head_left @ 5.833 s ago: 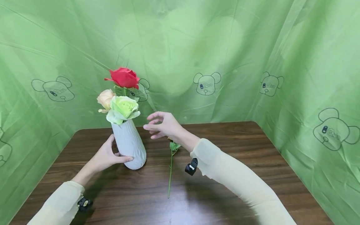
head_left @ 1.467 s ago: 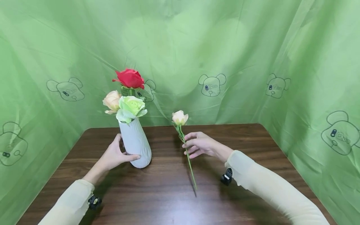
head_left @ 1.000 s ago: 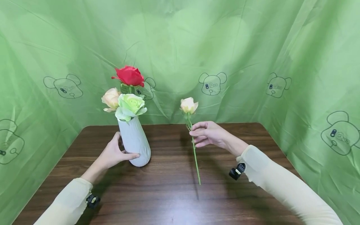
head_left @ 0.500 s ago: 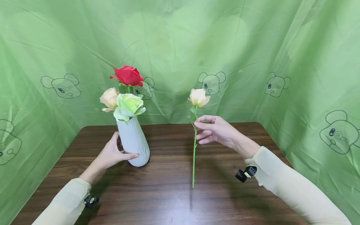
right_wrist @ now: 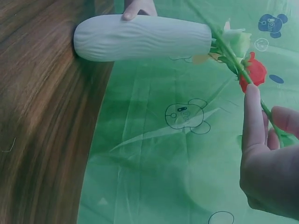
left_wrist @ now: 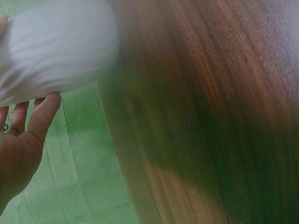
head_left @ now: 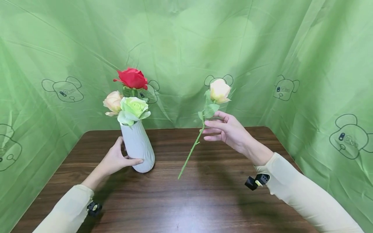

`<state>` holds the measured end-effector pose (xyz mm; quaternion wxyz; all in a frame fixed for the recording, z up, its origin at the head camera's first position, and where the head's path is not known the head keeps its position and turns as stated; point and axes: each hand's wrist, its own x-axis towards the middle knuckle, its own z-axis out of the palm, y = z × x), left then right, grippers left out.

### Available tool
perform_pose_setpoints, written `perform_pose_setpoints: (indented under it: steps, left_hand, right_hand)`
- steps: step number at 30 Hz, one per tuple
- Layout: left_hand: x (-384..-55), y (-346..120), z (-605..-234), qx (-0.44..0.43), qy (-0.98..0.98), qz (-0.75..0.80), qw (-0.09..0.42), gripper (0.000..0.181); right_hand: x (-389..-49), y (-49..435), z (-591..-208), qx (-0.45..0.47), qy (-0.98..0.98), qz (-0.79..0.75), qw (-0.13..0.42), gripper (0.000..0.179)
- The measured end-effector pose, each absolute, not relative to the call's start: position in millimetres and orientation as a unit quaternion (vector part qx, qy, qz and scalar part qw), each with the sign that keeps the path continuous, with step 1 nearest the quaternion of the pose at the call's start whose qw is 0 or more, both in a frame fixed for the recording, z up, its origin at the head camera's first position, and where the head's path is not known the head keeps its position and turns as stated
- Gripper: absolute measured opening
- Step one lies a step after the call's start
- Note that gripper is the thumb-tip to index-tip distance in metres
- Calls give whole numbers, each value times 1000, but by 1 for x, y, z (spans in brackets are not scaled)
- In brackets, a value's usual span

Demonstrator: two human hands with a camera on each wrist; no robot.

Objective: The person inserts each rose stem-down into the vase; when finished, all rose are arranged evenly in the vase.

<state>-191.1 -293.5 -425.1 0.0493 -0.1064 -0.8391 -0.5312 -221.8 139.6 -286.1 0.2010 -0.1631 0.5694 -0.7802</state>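
A white ribbed vase (head_left: 138, 147) stands on the table, with a red rose (head_left: 132, 78), a pale green rose (head_left: 134, 108) and a peach rose (head_left: 113, 102) in its mouth. My left hand (head_left: 118, 159) grips the vase low on its left side, thumb across the front. To the right, my right hand (head_left: 227, 131) pinches the green stem of a cream rose (head_left: 220, 91) just under its leaves. This rose is held above the table, bloom up, with its stem end slanting down to the left. In the right wrist view the stem (right_wrist: 233, 63) crosses in front of the vase's flowers.
The brown wooden table (head_left: 186, 200) has its back edge near a green curtain (head_left: 180, 64) printed with bear-head outlines. More curtain hangs along the left and right sides. Black wrist cameras sit on both cream sleeves (head_left: 303, 191).
The right hand has picked the cream rose up off the table, raised it and moved it right. Its stem end has since swung left towards the vase. My left hand keeps holding the vase.
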Motion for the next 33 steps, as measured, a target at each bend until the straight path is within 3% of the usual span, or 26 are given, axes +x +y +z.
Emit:
perform_pose_setpoints:
  steps: [12, 33]
  left_hand:
    - [-193, -294, -425, -106, -844, -524, 49, 91]
    - [-190, -296, -425, -113, -836, -536, 37, 92]
  right_hand:
    - [-216, 141, -276, -187, 545, -799, 172, 8]
    - [-211, 120, -253, -236, 523, -807, 138, 19]
